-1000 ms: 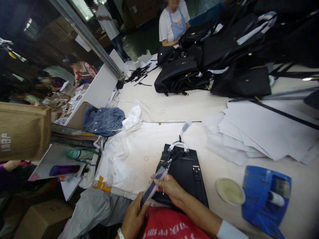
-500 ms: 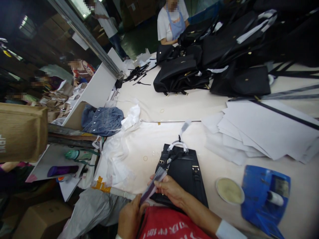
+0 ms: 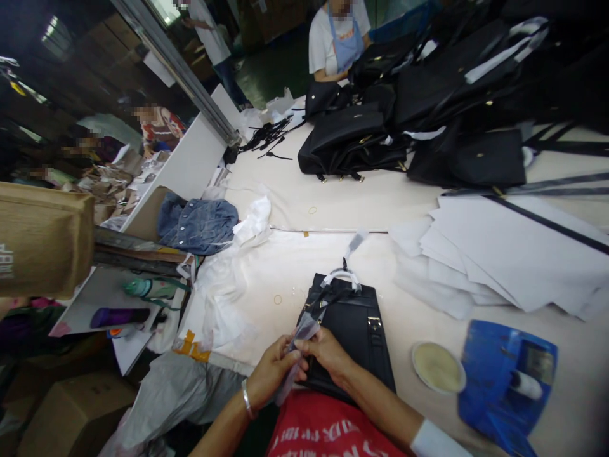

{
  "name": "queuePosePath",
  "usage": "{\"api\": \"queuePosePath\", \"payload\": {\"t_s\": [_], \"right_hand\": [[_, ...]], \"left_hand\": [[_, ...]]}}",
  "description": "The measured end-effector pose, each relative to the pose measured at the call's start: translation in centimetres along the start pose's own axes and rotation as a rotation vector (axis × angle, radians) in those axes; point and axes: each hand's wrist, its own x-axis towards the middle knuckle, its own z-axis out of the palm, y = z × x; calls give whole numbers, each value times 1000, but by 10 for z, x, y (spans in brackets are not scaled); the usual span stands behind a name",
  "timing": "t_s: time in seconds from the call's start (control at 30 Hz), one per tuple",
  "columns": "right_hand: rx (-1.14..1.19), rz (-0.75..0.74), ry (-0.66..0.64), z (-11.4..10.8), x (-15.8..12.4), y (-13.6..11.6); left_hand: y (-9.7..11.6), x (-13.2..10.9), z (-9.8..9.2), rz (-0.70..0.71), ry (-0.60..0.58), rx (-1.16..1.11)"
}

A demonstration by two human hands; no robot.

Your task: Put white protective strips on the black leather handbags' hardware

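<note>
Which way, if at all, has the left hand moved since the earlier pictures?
Yes: against the black buckled bag, the left hand has moved forward and to the right, and now meets the right hand.

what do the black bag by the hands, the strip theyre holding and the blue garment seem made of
Black bag: leather or imitation leather, perhaps; smooth, dull sheen. Strip: probably thin plastic film; its upper end looks shiny, translucent. Blue garment: likely denim; matte, unevenly faded blue.
</note>
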Motion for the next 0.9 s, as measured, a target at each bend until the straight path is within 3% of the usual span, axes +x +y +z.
{"api": "queuePosePath", "payload": {"t_s": [0.1,0.2,0.33,0.37,0.43,0.57,0.77,0.9], "right_hand": [[-165,4,-27,-11,-4,-12],[-544,-12,-3,-26,-12,-44],[-1160,-364,275,-41,-13,-94],[-1271,-443,291,-43,-10,-100],[-1432,-507,198,-46,-2,-103],[-1540,-466,2,-54,9,-87],[-1518,-443,-58,-66,12,-84],[-1549,-452,-109,-69,15,-87]], "left_hand": [[-3,7,-2,-2,13,88],[-6,3,-13,13,72,261],[-6,0,-21,23,150,505],[-6,1,-20,17,153,524],[-5,4,-16,3,154,500],[0,13,-13,-26,122,398],[10,19,-18,-81,-54,251],[12,22,-20,-71,-59,281]]}}
